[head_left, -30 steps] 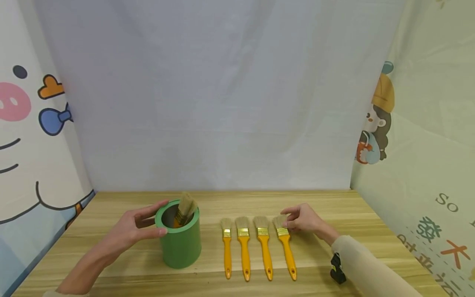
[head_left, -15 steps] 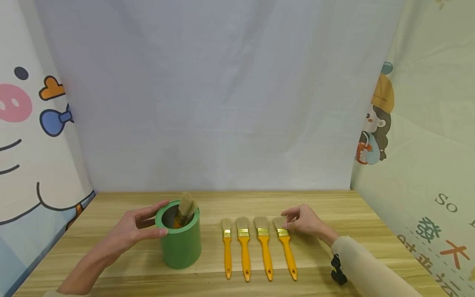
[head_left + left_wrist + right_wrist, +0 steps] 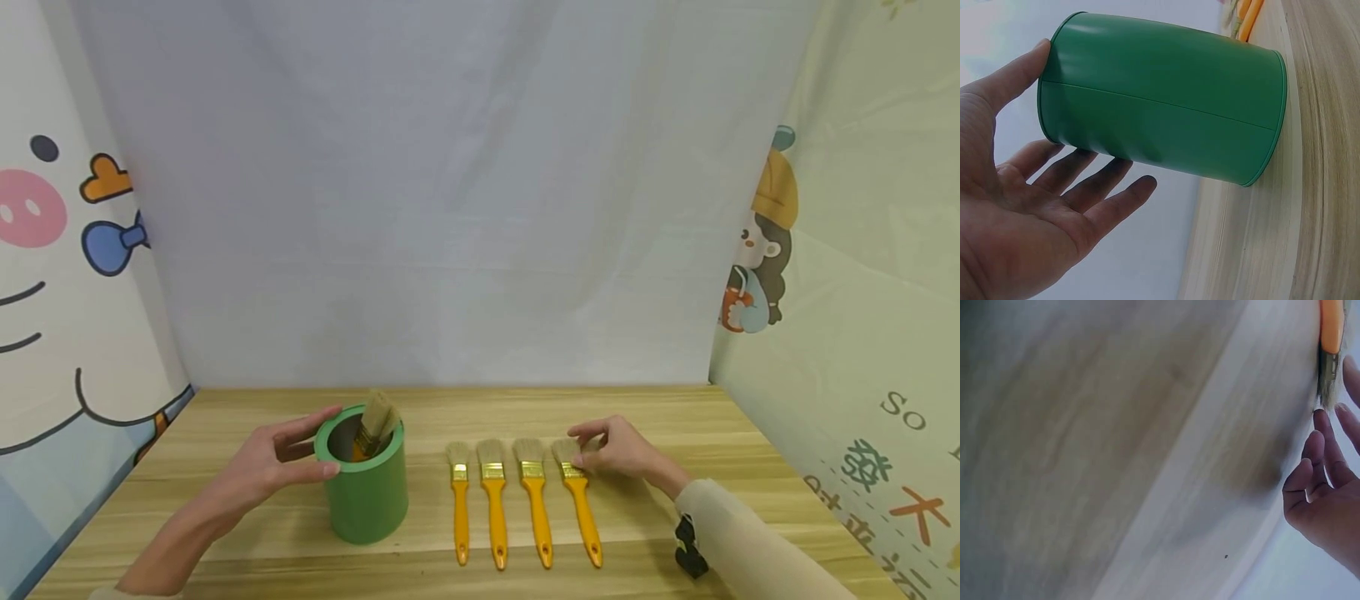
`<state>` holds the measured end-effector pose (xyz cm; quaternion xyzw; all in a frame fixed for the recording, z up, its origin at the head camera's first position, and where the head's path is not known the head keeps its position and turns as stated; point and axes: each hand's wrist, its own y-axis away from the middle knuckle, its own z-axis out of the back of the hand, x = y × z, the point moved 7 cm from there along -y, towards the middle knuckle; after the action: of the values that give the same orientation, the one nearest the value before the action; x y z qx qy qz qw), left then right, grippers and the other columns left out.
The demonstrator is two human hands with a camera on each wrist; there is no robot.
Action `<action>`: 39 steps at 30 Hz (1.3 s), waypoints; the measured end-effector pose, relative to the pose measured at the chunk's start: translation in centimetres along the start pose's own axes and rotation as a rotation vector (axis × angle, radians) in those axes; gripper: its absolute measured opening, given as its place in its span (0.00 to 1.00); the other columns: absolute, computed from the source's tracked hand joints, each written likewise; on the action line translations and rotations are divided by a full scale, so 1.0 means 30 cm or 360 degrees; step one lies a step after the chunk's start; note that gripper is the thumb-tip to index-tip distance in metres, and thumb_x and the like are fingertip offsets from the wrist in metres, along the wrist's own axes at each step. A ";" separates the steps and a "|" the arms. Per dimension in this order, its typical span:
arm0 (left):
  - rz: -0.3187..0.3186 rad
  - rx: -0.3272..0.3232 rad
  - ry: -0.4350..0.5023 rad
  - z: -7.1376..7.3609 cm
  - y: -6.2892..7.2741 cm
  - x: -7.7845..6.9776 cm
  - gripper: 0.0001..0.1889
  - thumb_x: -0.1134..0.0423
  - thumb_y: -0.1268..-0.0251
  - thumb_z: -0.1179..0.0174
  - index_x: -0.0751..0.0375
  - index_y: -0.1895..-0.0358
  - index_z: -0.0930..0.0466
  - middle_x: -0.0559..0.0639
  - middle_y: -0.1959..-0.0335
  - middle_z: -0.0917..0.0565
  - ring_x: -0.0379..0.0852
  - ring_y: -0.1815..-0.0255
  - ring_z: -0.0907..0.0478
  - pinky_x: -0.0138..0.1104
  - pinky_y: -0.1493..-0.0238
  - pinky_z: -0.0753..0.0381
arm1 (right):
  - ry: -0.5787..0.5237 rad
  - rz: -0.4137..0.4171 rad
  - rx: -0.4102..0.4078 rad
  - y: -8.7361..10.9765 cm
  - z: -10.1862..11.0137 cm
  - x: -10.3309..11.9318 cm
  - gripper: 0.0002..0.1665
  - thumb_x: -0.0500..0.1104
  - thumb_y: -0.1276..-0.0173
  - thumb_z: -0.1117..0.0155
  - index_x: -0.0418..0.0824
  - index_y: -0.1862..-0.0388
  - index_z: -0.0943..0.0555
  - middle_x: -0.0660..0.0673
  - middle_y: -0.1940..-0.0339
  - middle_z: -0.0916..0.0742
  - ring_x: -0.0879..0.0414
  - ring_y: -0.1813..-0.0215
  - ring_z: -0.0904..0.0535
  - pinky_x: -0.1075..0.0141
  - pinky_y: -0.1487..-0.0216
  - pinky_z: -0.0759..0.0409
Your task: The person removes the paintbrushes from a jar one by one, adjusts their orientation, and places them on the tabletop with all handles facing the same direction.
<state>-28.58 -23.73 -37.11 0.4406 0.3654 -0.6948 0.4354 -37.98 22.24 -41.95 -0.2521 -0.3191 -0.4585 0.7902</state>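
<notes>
A green can (image 3: 367, 504) stands upright on the table, paintbrush bristles (image 3: 377, 410) sticking out over its rim. My left hand (image 3: 251, 467) is spread at the can's left, thumb and index finger at the rim; in the left wrist view its fingers reach fairly straight along the green wall (image 3: 1166, 75). Several yellow-handled paintbrushes lie in a row, bristles away from me. At the rightmost paintbrush (image 3: 582, 512), my right hand (image 3: 626, 447) has its thumb and fingertips right at the bristles. The right wrist view shows that brush (image 3: 1332, 328) beside the fingers.
The wood-grain table (image 3: 247, 550) ends at a pale grey cloth backdrop (image 3: 450, 208). Printed cartoon panels stand at the left (image 3: 82, 333) and right (image 3: 847, 292). A small black device (image 3: 688, 546) sits at the right sleeve (image 3: 750, 537).
My right thumb has shifted slightly down along the rightmost paintbrush toward its metal band. The left hand, the can and the row of paintbrushes stay as they were.
</notes>
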 end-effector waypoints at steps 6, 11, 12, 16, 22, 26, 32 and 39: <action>0.0025 -0.0010 0.0002 0.001 0.000 0.002 0.40 0.60 0.28 0.31 0.57 0.17 0.38 0.64 0.20 0.35 0.75 0.25 0.35 0.54 0.39 0.19 | 0.0026 -0.0001 0.0027 -0.002 0.002 -0.005 0.29 0.36 0.39 0.19 0.25 0.41 0.15 0.37 0.55 0.11 0.53 0.67 0.23 0.65 0.65 0.23; 0.0017 -0.0003 -0.0009 0.000 -0.001 -0.001 0.40 0.59 0.28 0.32 0.57 0.16 0.39 0.66 0.20 0.36 0.76 0.25 0.35 0.56 0.38 0.19 | 0.0024 -0.0016 0.0022 -0.002 0.001 -0.009 0.29 0.37 0.39 0.19 0.26 0.41 0.15 0.38 0.55 0.12 0.53 0.67 0.24 0.64 0.65 0.23; 0.0012 -0.0004 -0.0011 0.001 -0.001 -0.001 0.40 0.60 0.28 0.32 0.57 0.16 0.39 0.66 0.20 0.36 0.76 0.26 0.35 0.56 0.38 0.20 | 0.0027 -0.0019 0.0020 -0.001 0.001 -0.009 0.28 0.37 0.39 0.19 0.26 0.41 0.15 0.38 0.55 0.12 0.52 0.67 0.24 0.64 0.66 0.23; 0.0001 -0.0007 -0.0013 0.001 -0.002 0.002 0.40 0.60 0.28 0.32 0.57 0.16 0.39 0.66 0.20 0.36 0.76 0.26 0.34 0.58 0.38 0.20 | 0.0040 -0.0022 0.0020 -0.002 0.000 -0.012 0.28 0.37 0.39 0.19 0.27 0.41 0.15 0.38 0.55 0.12 0.52 0.67 0.24 0.63 0.65 0.23; 0.0000 -0.0006 -0.0012 0.000 -0.004 0.004 0.40 0.60 0.28 0.32 0.59 0.16 0.39 0.66 0.21 0.35 0.76 0.26 0.34 0.59 0.38 0.21 | 0.0039 -0.0010 0.0015 -0.006 0.000 -0.024 0.28 0.38 0.39 0.19 0.27 0.41 0.15 0.39 0.55 0.12 0.53 0.67 0.23 0.63 0.65 0.23; -0.0012 0.0002 -0.0007 -0.001 -0.003 0.000 0.40 0.61 0.27 0.32 0.61 0.16 0.40 0.67 0.21 0.36 0.77 0.26 0.34 0.60 0.38 0.21 | 0.0027 -0.0057 -0.0017 -0.005 0.003 -0.030 0.29 0.38 0.39 0.18 0.28 0.40 0.15 0.37 0.52 0.13 0.53 0.69 0.24 0.64 0.67 0.23; -0.0001 -0.0003 -0.0015 -0.002 -0.002 0.002 0.40 0.61 0.27 0.32 0.60 0.16 0.40 0.67 0.20 0.36 0.77 0.26 0.35 0.61 0.38 0.21 | 0.0026 -0.0103 -0.0111 0.005 0.039 0.005 0.28 0.37 0.36 0.20 0.31 0.38 0.15 0.30 0.44 0.15 0.56 0.73 0.29 0.64 0.71 0.27; -0.0004 -0.0018 -0.0045 0.002 -0.002 -0.001 0.40 0.60 0.28 0.32 0.58 0.16 0.39 0.66 0.21 0.35 0.76 0.27 0.34 0.63 0.38 0.23 | 0.0030 -0.0009 -0.0216 0.000 0.078 0.104 0.23 0.37 0.35 0.21 0.35 0.41 0.13 0.34 0.46 0.14 0.57 0.73 0.30 0.67 0.74 0.30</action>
<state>-28.66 -23.75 -37.05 0.4278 0.3636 -0.6994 0.4423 -37.45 22.10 -38.11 -0.2997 -0.2805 -0.4838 0.7729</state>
